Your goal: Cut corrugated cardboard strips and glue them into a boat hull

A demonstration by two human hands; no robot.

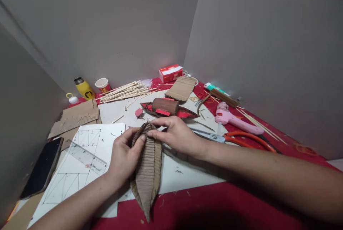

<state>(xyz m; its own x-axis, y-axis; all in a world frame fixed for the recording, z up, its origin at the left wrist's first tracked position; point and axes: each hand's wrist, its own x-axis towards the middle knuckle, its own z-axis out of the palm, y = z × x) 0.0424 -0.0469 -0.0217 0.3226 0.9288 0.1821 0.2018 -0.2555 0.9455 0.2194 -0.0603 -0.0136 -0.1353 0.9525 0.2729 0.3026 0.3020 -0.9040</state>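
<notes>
Both hands grip a boat-shaped hull of corrugated cardboard (146, 172), its pointed near end hanging toward the table's front edge. My left hand (124, 155) is closed on the left wall, thumb pressed on the inside near the far tip. From the right, my right hand (177, 135) pinches the far tip between thumb and fingers. Just beyond the hands lies a finished-looking small cardboard boat (166, 107) with a brown curved roof and red patches. Orange-handled scissors (230, 137) lie beside my right forearm, their blades partly hidden.
A pink glue gun (235, 120) rests at right. Wooden skewers (125, 92), a paper cup (103, 85), a yellow bottle (84, 88) and a red box (170, 74) stand along the back. At left are a truss drawing (77, 183), a clear ruler (87, 156) and a phone (41, 169).
</notes>
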